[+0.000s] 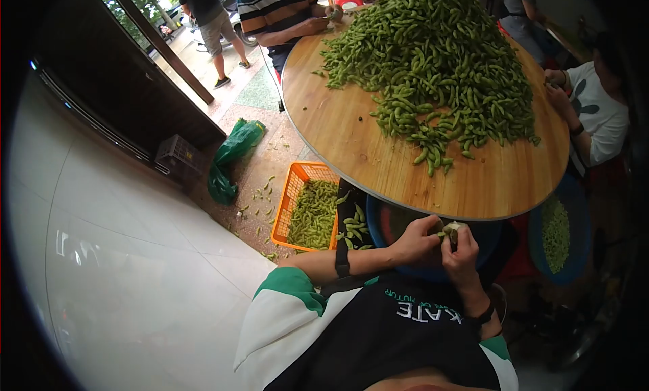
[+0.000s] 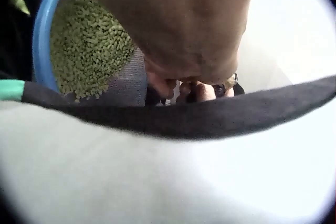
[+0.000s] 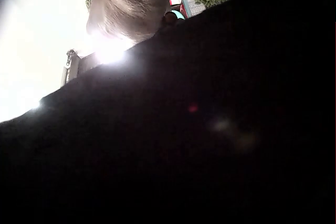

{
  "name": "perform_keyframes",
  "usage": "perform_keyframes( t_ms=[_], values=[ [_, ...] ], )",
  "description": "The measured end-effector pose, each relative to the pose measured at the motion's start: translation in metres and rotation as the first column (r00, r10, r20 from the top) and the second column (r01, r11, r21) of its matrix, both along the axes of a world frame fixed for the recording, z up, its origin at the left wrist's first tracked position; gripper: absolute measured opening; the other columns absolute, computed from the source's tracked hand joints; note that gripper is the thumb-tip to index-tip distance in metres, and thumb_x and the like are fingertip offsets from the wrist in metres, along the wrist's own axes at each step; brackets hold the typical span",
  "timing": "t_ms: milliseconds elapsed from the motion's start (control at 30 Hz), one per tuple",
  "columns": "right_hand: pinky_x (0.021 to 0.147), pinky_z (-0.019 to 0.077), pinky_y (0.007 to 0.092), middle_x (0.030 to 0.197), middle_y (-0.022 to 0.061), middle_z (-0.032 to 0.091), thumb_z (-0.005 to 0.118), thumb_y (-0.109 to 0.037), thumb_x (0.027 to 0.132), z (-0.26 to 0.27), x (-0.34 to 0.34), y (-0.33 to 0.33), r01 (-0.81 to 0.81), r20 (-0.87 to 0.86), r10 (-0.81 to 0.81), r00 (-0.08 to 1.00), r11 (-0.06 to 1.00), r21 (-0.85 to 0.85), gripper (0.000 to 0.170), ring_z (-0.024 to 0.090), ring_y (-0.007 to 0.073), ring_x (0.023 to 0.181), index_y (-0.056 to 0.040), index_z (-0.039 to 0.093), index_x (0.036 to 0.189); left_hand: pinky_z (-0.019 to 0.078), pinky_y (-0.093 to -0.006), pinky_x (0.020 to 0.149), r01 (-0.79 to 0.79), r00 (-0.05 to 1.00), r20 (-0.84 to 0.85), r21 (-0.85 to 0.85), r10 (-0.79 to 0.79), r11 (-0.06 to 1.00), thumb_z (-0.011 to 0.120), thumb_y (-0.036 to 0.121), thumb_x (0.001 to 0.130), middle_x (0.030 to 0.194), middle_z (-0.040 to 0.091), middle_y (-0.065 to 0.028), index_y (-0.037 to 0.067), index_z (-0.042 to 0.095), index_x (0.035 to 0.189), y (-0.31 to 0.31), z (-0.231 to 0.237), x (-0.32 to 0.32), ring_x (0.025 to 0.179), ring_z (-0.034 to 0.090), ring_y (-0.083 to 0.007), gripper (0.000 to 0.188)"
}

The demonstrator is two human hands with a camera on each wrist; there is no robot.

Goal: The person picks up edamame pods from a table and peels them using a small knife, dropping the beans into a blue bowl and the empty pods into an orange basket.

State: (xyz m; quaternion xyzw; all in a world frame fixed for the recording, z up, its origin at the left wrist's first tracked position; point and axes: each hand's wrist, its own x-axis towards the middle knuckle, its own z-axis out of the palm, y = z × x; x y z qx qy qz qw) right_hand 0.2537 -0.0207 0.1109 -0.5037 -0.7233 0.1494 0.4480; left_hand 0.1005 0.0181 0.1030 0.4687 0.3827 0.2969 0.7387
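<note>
Both hands meet just off the near edge of the round wooden table (image 1: 338,134). The left hand (image 1: 420,239) pinches a green pod (image 1: 443,234) between thumb and curled fingers. Touching the same spot, the right hand (image 1: 462,250) has its fingers curled round a pod, with something pale at the fingertips. A blue basin (image 1: 376,222) lies beneath the hands; the left wrist view shows shelled beans (image 2: 89,45) inside the blue rim (image 2: 42,40). Straps and the wrists hide most of the fingers in both wrist views.
A large heap of pods (image 1: 433,53) covers the table's far part. An orange basket (image 1: 280,218) of pods stands on the floor at left, near a green bag (image 1: 233,154). Another basin of beans (image 1: 556,235) is at right. People sit at the table's far left and right.
</note>
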Motion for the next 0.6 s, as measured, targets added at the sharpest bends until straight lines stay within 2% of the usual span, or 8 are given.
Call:
perform_keyframes(
  t_ms=[67, 200, 267, 300, 333, 433, 500, 600],
  values=[
    [0.062, 0.0486, 0.0445, 0.083, 0.0211, 0.053, 0.062, 0.004, 0.07, -0.005, 0.0, -0.003, -0.009, 0.077, 0.002, 0.997, 0.995, 0.095, 0.026, 0.057, 0.042, 0.071, 0.0015, 0.05, 0.092, 0.046, -0.0285, 0.058, -0.135, 0.972, -0.084, 0.561, 0.219, 0.816, 0.053, -0.001, 0.077, 0.073, 0.054, -0.0079, -0.002, 0.052, 0.093, -0.006, -0.033, 0.011, 0.071, 0.05, -0.011, 0.016],
    [0.063, 0.0485, 0.0458, 0.085, 0.0207, 0.053, 0.063, 0.001, 0.07, -0.002, 0.005, -0.006, 0.005, 0.094, -0.011, 0.996, 0.998, 0.066, 0.026, 0.056, 0.0421, 0.072, 0.0003, 0.05, 0.092, 0.0471, -0.0327, 0.061, -0.074, 0.978, -0.14, 0.461, 0.155, 0.884, 0.051, -0.005, 0.072, 0.073, 0.054, -0.0131, -0.002, 0.051, 0.094, -0.005, -0.026, 0.017, 0.072, 0.053, -0.015, 0.022],
    [0.061, 0.0473, 0.0447, 0.082, 0.0209, 0.053, 0.062, 0.001, 0.073, 0.001, 0.012, -0.005, 0.067, -0.003, -0.067, 0.998, 0.997, -0.028, 0.022, 0.056, 0.042, 0.073, 0.0009, 0.05, 0.092, 0.0481, -0.0361, 0.068, 0.139, 0.958, -0.287, 0.529, 0.022, 0.837, 0.051, -0.004, 0.072, 0.08, 0.057, -0.02, -0.001, 0.052, 0.101, 0.001, -0.019, 0.009, 0.074, 0.058, -0.0264, 0.03],
    [0.06, 0.0473, 0.0434, 0.08, 0.0202, 0.054, 0.061, 0.001, 0.074, 0.0, 0.018, -0.003, 0.118, -0.029, -0.119, 0.992, 0.992, -0.044, 0.02, 0.057, 0.0404, 0.072, 0.0013, 0.051, 0.091, 0.0476, -0.0397, 0.075, 0.145, 0.958, -0.27, 0.75, 0.098, 0.645, 0.051, -0.004, 0.071, 0.089, 0.059, -0.0208, 0.0, 0.052, 0.105, 0.003, -0.02, 0.006, 0.085, 0.059, -0.0349, 0.034],
    [0.06, 0.0474, 0.042, 0.078, 0.0194, 0.055, 0.061, 0.001, 0.075, -0.002, 0.023, -0.002, 0.159, -0.055, -0.162, 0.985, 0.986, -0.054, 0.019, 0.058, 0.0389, 0.071, 0.0016, 0.051, 0.091, 0.0459, -0.0424, 0.081, 0.18, 0.944, -0.31, 0.773, 0.115, 0.609, 0.053, -0.002, 0.071, 0.095, 0.059, -0.0213, 0.0, 0.053, 0.108, 0.003, -0.012, 0.004, 0.093, 0.056, -0.0402, 0.036],
    [0.06, 0.048, 0.039, 0.075, 0.0179, 0.058, 0.06, 0.002, 0.077, -0.009, 0.025, -0.009, 0.163, -0.196, -0.196, 0.961, 0.971, -0.172, 0.015, 0.06, 0.035, 0.068, 0.0017, 0.053, 0.09, 0.048, -0.0374, 0.075, 0.161, 0.923, -0.311, 0.846, 0.225, 0.509, 0.059, 0.001, 0.075, 0.092, 0.06, -0.0184, 0.0, 0.053, 0.109, -0.009, 0.005, 0.0, 0.085, 0.059, -0.0339, 0.035],
    [0.06, 0.0481, 0.0376, 0.076, 0.0179, 0.058, 0.059, 0.002, 0.078, -0.005, 0.015, -0.009, 0.127, -0.212, -0.164, 0.964, 0.976, -0.177, 0.014, 0.061, 0.0336, 0.068, 0.0015, 0.053, 0.091, 0.0485, -0.0326, 0.068, 0.096, 0.979, -0.198, 0.685, 0.058, 0.722, 0.063, 0.001, 0.079, 0.088, 0.059, -0.0144, 0.0, 0.056, 0.106, -0.012, 0.003, -0.004, 0.078, 0.061, -0.0266, 0.028],
    [0.06, 0.0486, 0.0347, 0.076, 0.0164, 0.06, 0.058, 0.004, 0.078, 0.001, 0.008, -0.007, 0.061, -0.225, -0.094, 0.97, 0.987, -0.15, 0.013, 0.062, 0.0293, 0.066, 0.0012, 0.054, 0.091, 0.0479, -0.0292, 0.064, 0.118, 0.955, -0.271, 0.722, 0.121, 0.682, 0.063, 0.0, 0.082, 0.085, 0.059, -0.0115, -0.001, 0.058, 0.098, -0.003, 0.015, -0.026, 0.074, 0.061, -0.0202, 0.017]
  ],
)
